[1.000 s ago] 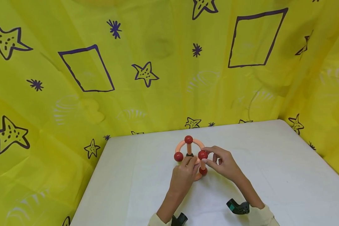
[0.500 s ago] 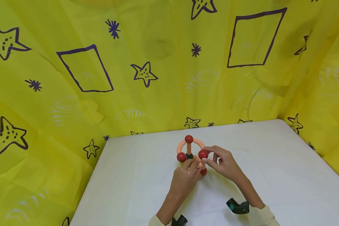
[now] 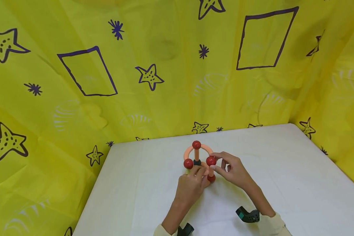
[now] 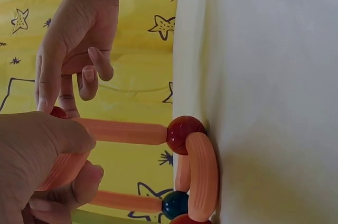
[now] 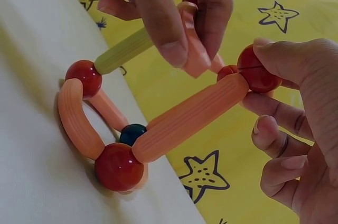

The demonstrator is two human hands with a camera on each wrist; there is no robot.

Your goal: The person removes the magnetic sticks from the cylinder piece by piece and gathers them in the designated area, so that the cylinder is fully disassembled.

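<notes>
A frame of balls and rods from a magnetic building set stands on the table between the hands. My left hand [image 3: 190, 185] pinches a short curved orange rod [image 5: 195, 60] near the top front of the frame. With thumb and fingers my right hand [image 3: 233, 168] holds a red ball [image 5: 261, 71] at the upper right corner, atop an upright orange rod [image 5: 193, 118]. Another red ball [image 3: 188, 163] tops the left corner, and a third red ball [image 3: 196, 145] the back. Whether the curved rod's ends touch the balls is hard to tell.
At the base are a red ball [image 5: 119, 167], a dark ball [image 5: 133, 135] and a curved orange rod [image 5: 78, 118]. A light green rod [image 5: 124, 50] rises on the left side. The white table [image 3: 129, 183] meets a yellow patterned curtain [image 3: 171, 108] behind.
My left hand has shifted slightly down and right with the curved rod. The frame's left red ball has moved a little to the right. My right hand stays at its ball.
</notes>
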